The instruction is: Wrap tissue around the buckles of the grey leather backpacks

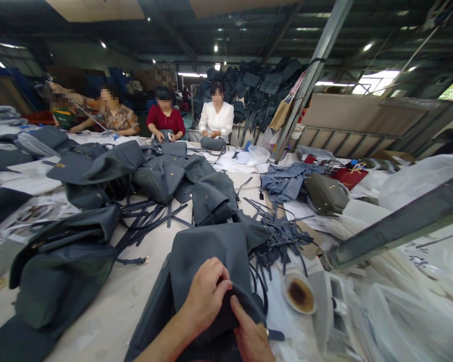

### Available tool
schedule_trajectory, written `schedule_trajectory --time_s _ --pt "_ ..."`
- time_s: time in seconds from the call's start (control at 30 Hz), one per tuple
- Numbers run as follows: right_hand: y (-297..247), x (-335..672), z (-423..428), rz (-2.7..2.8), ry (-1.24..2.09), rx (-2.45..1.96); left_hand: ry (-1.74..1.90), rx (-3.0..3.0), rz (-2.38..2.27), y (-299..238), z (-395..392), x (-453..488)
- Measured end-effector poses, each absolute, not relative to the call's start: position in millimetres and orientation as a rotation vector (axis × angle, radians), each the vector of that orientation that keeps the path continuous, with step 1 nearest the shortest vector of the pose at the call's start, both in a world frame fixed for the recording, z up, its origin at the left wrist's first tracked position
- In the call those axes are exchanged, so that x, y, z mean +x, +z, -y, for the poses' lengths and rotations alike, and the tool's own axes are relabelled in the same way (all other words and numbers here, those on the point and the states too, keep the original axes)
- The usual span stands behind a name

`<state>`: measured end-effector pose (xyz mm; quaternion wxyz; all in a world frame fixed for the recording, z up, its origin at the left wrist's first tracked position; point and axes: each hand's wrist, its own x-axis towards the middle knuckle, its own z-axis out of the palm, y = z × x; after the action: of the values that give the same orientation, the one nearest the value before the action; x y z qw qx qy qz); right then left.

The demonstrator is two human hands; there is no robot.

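A dark blue-grey backpack (207, 244) lies on the table right in front of me. My left hand (207, 291) rests on its flap with the fingers curled in, thumb and fingertips pinching near the flap's edge. Close by on the right, my right hand (251, 334) grips the same edge, its thumb on top and its other fingers hidden beneath the material. The two thumbs are a short way apart. A strap end with a small metal piece sticks out beside my right wrist.
Another backpack (66, 271) lies at the left, and several more (160, 176) are heaped ahead. Loose straps (283, 236) and a bowl with brown residue (299, 293) are on the right. A slanting metal post (400, 221) crosses the right side. Several people sit across the table.
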<state>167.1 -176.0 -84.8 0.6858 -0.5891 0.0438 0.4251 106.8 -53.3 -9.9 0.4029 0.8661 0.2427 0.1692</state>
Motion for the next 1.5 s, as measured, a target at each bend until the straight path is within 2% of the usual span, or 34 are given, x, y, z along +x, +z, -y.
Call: schedule_trajectory --time_s 0.1,0.17,0.3,0.43,0.6,0.67,0.8,0.93,1.03,1.1,1.2,1.27,1.5 --pt "-72.4 168.3 171.0 -0.105 0.993 -1.190 0.264 2.573 -0.445 -13.7 57.0 94.5" --pt "-63.2 170.3 167.4 -0.142 1.042 -1.063 0.034 2.697 -0.349 -19.1 53.6 69.2" --pt "-51.0 177.0 165.1 -0.226 1.103 -0.811 -0.334 2.697 -0.748 -30.9 21.2 -15.9" --pt "-46.6 180.1 164.0 -0.249 1.144 -0.724 -0.086 2.752 -1.210 -42.9 -4.6 -89.5" --pt "-34.4 178.2 153.4 -0.244 1.155 -0.741 0.229 2.659 -0.934 -58.1 32.6 -71.7" --pt "-28.4 178.2 148.4 -0.216 1.160 -0.756 0.186 2.616 -0.862 -60.5 49.4 -42.5" --pt "-20.7 183.2 140.2 -0.146 1.147 -0.812 0.031 2.497 -1.064 -55.1 60.9 -2.9" --pt "0.8 200.3 131.0 -0.011 1.134 -0.870 0.034 2.025 -0.719 -29.1 61.1 4.1" --pt "38.0 214.2 130.5 0.321 1.137 -1.002 0.088 1.592 -0.584 7.0 62.4 4.1" --pt "64.1 214.7 136.7 0.655 1.164 -1.240 0.109 1.597 -0.613 32.4 61.5 2.9" --pt "82.4 196.2 148.5 1.073 1.097 -1.473 0.178 1.929 -0.728 58.4 57.3 -1.4" --pt "74.3 177.3 150.0 1.205 1.043 -1.416 0.216 2.031 -0.759 64.2 54.3 -3.8" --pt "4.8 148.9 111.7 1.350 1.064 -1.390 0.246 1.835 -0.764 42.7 37.3 -10.8"
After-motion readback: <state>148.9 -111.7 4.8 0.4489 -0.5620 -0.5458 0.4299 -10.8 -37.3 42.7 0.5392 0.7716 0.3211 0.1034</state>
